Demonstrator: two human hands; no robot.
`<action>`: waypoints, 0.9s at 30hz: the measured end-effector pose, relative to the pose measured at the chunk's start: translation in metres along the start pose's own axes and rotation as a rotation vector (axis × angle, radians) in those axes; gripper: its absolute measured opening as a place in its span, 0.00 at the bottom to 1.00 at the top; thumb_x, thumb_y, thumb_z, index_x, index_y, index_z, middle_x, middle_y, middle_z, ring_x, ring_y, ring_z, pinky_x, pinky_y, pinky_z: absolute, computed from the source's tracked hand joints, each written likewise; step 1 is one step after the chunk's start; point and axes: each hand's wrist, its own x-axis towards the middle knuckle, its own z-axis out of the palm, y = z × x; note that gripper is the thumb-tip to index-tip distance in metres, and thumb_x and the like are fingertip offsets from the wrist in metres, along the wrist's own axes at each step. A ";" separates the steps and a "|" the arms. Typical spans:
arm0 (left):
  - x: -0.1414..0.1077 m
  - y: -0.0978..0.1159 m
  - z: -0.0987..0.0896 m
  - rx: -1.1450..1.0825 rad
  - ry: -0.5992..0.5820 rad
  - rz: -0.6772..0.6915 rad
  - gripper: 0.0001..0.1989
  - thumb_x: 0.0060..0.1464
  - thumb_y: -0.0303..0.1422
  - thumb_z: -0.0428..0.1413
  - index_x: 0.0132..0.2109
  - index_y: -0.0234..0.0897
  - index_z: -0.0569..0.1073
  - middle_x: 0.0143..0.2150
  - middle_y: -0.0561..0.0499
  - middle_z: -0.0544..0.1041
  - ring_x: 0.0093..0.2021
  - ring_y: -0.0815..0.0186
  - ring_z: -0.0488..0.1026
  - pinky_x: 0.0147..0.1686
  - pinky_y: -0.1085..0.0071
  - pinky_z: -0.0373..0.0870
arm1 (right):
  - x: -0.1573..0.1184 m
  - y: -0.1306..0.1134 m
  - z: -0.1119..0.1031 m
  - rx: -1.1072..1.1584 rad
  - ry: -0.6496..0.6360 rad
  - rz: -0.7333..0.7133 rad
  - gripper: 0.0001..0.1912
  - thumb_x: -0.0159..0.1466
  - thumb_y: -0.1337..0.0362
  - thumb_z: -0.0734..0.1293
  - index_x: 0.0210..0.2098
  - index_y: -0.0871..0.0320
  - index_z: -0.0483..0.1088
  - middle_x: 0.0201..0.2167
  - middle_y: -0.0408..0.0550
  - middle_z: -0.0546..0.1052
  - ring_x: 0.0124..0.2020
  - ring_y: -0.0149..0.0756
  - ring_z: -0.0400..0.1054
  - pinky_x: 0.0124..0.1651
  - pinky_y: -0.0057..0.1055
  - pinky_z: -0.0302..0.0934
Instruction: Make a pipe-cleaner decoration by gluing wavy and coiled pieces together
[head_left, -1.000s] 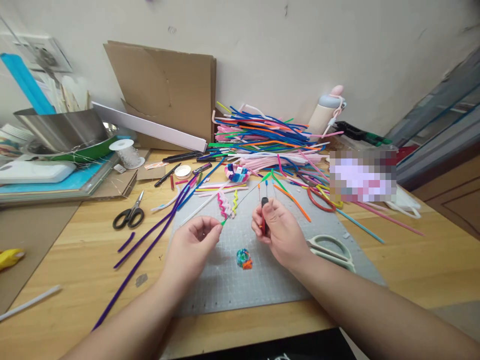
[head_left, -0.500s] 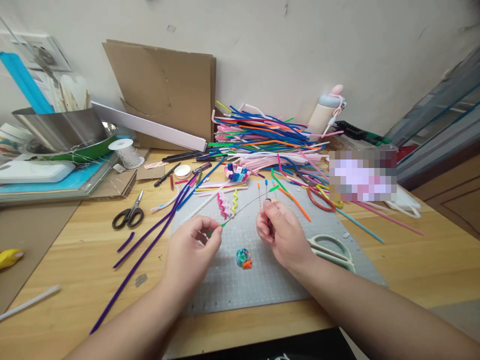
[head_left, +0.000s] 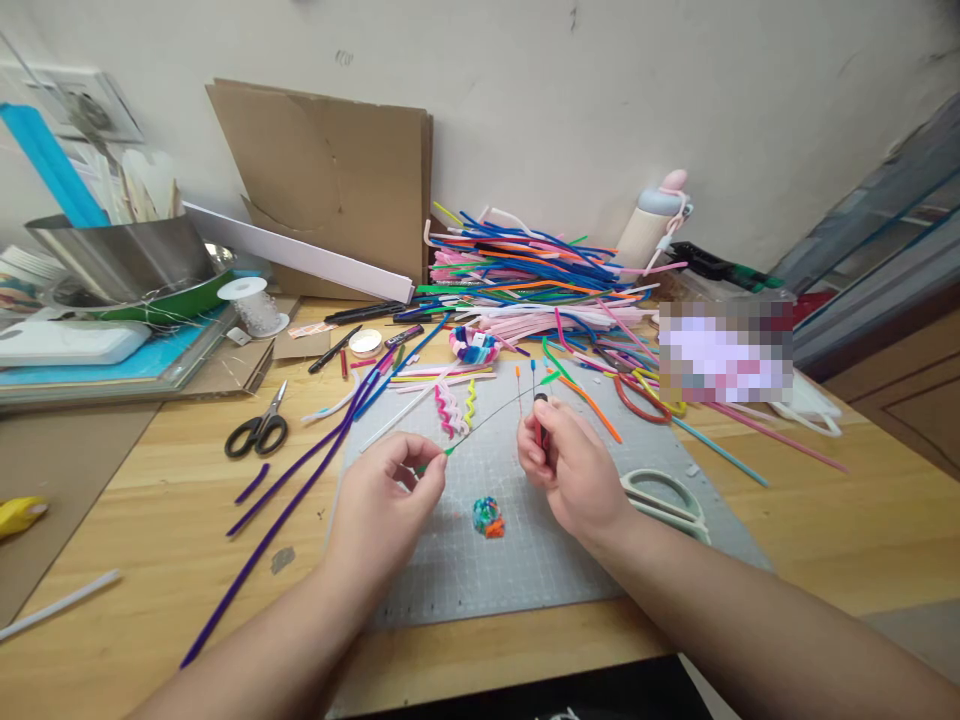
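My left hand (head_left: 394, 490) pinches the green end of a pipe cleaner (head_left: 496, 409) between thumb and fingertips. Its middle is bare dark wire, rising to the right to a green fuzzy tip. My right hand (head_left: 570, 465) is closed around a small red stick-like thing with a black top (head_left: 541, 412); most of it is hidden by the fingers. Beyond that hand stand thin wires with an orange tip (head_left: 517, 372) and a blue tip (head_left: 533, 366). A small blue, green and orange fuzzy piece (head_left: 488, 517) lies between my hands on the grey cutting mat (head_left: 465, 585).
Black scissors (head_left: 259, 432) and purple pipe cleaners (head_left: 281, 510) lie left. Pale green scissors (head_left: 667, 500) sit beside my right wrist. A heap of coloured pipe cleaners (head_left: 532, 275) fills the back, near a bottle (head_left: 651, 225). Pink and yellow spirals (head_left: 452, 411) lie beyond my left hand.
My right hand has shifted slightly to the right with the red and black thing, showing more of its black top. My left hand has hardly moved.
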 end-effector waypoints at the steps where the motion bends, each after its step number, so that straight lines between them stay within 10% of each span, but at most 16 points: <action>1: 0.000 0.000 0.000 0.002 0.000 0.002 0.06 0.52 0.35 0.54 0.33 0.38 0.73 0.29 0.53 0.73 0.27 0.69 0.66 0.28 0.72 0.64 | 0.000 0.000 0.000 0.003 -0.003 -0.002 0.16 0.58 0.54 0.64 0.24 0.56 0.55 0.13 0.34 0.60 0.13 0.21 0.47 0.15 0.20 0.37; 27: 0.002 -0.002 0.001 -0.053 -0.006 -0.042 0.08 0.52 0.38 0.54 0.33 0.37 0.72 0.29 0.53 0.73 0.26 0.69 0.67 0.28 0.72 0.63 | 0.000 0.008 0.000 -0.195 -0.118 -0.006 0.17 0.58 0.55 0.67 0.29 0.54 0.54 0.16 0.30 0.57 0.15 0.22 0.47 0.18 0.22 0.39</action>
